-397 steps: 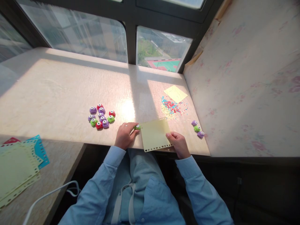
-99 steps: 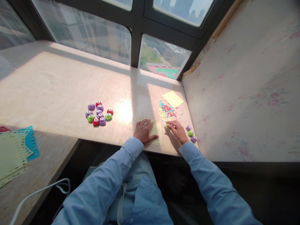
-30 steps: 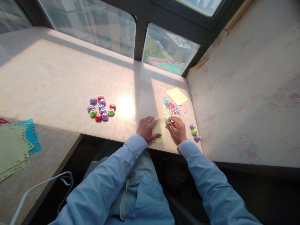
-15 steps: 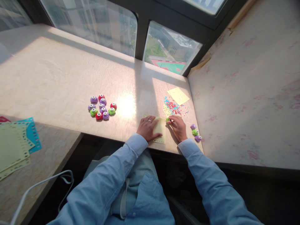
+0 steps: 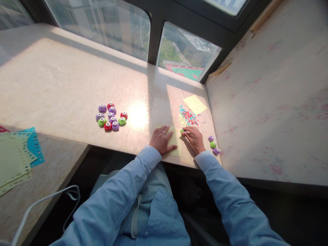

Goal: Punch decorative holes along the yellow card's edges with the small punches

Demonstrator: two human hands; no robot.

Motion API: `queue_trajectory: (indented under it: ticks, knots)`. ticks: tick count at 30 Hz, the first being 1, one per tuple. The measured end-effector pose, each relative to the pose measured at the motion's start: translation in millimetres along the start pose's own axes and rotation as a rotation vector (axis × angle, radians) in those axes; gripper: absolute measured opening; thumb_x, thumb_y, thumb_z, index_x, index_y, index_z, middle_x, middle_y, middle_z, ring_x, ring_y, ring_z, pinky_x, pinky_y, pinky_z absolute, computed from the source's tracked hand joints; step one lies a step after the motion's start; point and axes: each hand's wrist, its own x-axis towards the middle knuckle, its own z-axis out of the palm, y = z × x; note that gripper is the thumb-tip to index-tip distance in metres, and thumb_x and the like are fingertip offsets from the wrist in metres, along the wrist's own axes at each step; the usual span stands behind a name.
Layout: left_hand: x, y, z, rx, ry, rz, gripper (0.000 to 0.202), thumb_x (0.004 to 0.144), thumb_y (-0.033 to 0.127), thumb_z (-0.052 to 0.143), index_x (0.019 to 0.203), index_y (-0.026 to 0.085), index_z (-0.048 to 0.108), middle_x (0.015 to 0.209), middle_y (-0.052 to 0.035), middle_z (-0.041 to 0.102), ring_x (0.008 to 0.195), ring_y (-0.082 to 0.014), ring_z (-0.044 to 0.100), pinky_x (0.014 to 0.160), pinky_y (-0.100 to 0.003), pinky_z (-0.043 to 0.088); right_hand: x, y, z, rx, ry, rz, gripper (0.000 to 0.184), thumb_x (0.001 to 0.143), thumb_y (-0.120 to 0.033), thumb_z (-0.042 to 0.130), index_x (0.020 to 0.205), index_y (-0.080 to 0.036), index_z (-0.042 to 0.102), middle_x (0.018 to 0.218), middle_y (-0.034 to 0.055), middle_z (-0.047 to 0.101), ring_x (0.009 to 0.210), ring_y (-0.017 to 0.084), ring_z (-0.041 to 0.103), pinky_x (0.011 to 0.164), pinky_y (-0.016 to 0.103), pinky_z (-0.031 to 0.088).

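Note:
A pale yellow sheet of paper [image 5: 176,138] with small holes punched along its edges lies near the ledge's front edge. My left hand [image 5: 162,140] rests flat on it, fingers spread and a ring on one finger. At the sheet's right edge, my right hand [image 5: 194,139] grips a small green craft punch [image 5: 182,132] between thumb and fingers. The fingers partly cover the punch. Just beyond lies a scatter of red, blue and yellow paper bits [image 5: 189,118].
Several purple, red and green craft punches [image 5: 112,116] stand to the left. Three more punches [image 5: 213,145] sit by the right wall. A yellow paper [image 5: 195,104] lies behind the bits. Punched yellow and blue sheets [image 5: 17,153] and a white cable [image 5: 46,198] are at far left.
The green punch in my right hand has shifted very slightly left and down along the sheet's edge. My left hand stays in place on the paper.

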Motion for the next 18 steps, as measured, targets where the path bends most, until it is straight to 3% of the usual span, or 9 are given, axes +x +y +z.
queue_trajectory:
  ticks: [9, 18]
  knots:
    - [-0.7, 2.4, -1.0, 0.034, -0.001, -0.004, 0.058, 0.083, 0.061, 0.066, 0.124, 0.019, 0.067, 0.146, -0.0192, 0.055, 0.141, -0.0363, 0.043, 0.11, -0.053, 0.036, -7.0, -7.7, -2.9, 0.117, -0.079, 0.008, 0.037, 0.093, -0.053, 0.061, 0.117, -0.028, 0.074, 0.116, 0.0113, 0.071, 0.108, 0.026, 0.066, 0.093, 0.043, 0.058]
    - [-2.5, 2.1, -1.0, 0.022, 0.035, 0.01, 0.051, 0.084, 0.054, 0.068, 0.121, 0.018, 0.068, 0.143, -0.0191, 0.058, 0.138, -0.0367, 0.046, 0.109, -0.054, 0.038, -4.8, -18.6, -2.9, 0.054, -0.055, 0.084, 0.032, 0.093, -0.048, 0.063, 0.111, -0.024, 0.074, 0.11, 0.0107, 0.07, 0.1, 0.025, 0.066, 0.085, 0.042, 0.058]
